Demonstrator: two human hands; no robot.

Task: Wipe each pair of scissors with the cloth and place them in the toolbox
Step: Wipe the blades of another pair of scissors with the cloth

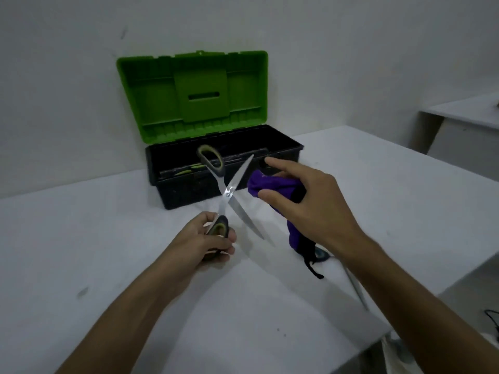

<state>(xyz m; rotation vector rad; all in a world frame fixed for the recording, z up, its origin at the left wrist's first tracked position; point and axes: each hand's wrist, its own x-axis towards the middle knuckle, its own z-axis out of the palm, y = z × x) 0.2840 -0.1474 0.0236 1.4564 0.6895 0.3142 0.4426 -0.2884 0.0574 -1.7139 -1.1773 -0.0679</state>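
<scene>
My left hand [213, 238] grips one grey-green handle of a pair of scissors [229, 194] whose blades are spread wide in an X, the other handle pointing up toward the toolbox. My right hand [305, 201] holds a purple and black cloth [270, 184] just right of the blades, index finger stretched out. The black toolbox [286, 155] stands behind with its green lid [194, 93] raised; at least one more pair of scissors [189, 170] lies inside. Another pair of scissors [353, 284] lies on the table, partly hidden under my right forearm.
The white table [108, 238] reaches to a right edge near my right arm. The toolbox sits against a white wall. A second white table [464, 112] stands at the far right. A black cable [492, 317] shows at the lower right.
</scene>
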